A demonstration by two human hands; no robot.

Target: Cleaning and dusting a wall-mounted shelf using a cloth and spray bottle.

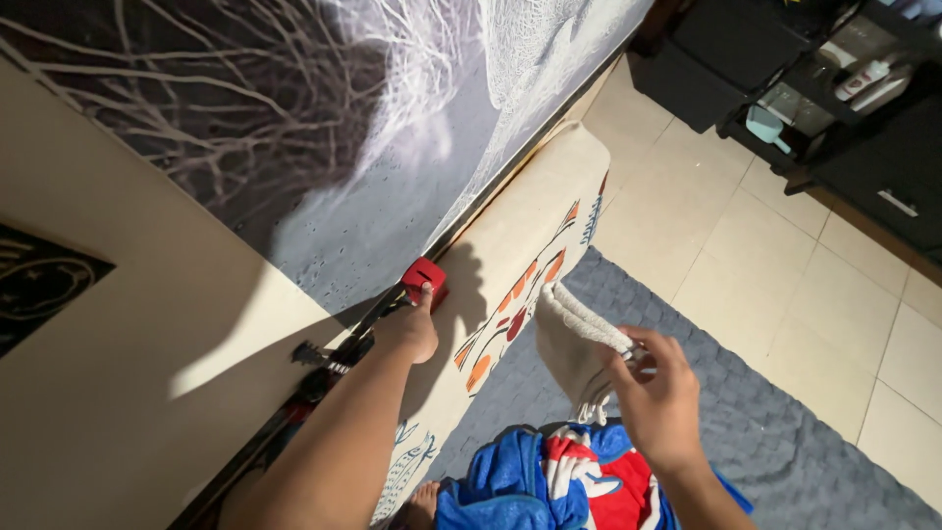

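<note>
**A:** So the left hand [410, 332] is stretched out to the wall side of the bed [530, 221], grip wrapped around the red block [426, 279] at the end of a black rod [334, 358] lying along that edge. Arm's nearly straight, wrist turned down.

**B:** And the right hand [655, 397]?

**A:** Pulled in closer, over the grey rug [775, 432], fingers pinched shut on a white towel [574, 339]. The towel hangs from that grip just off the bed's near edge, by the patterned sheet [510, 319].

**B:** What'd worry you here?

**A:** My guess: the rod sits right on the narrow edge against the wall, so a sideways shove could knock it down into the gap. Also the towel's only held by a corner, and the loose end could drag or snag on the sheet. Plus that reach is long, so leaning further could tip the balance.

**B:** Dark in there too.

**A:** Yeah, harsh shadows, can't see the rod's far end at all.
</note>
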